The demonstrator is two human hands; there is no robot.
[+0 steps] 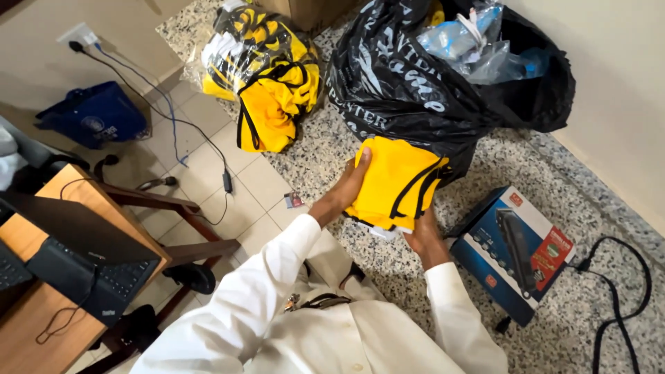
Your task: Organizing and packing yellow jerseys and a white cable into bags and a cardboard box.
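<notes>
Speckled granite counter [554, 325] fills the right side of the frame, with pale floor tiles [215, 166] dropping away at centre left and a laptop [76, 249] on a wooden desk [28, 325] at lower left. Up top there's a black plastic bag [402, 90]; a boxed hair clipper [516, 253] sits lower right. You've got the folded yellow garment [395, 183] mid-frame: your left hand [350, 183] is curled over its left edge, your right hand [424, 239] is cupped underneath, both gripping it.
</notes>
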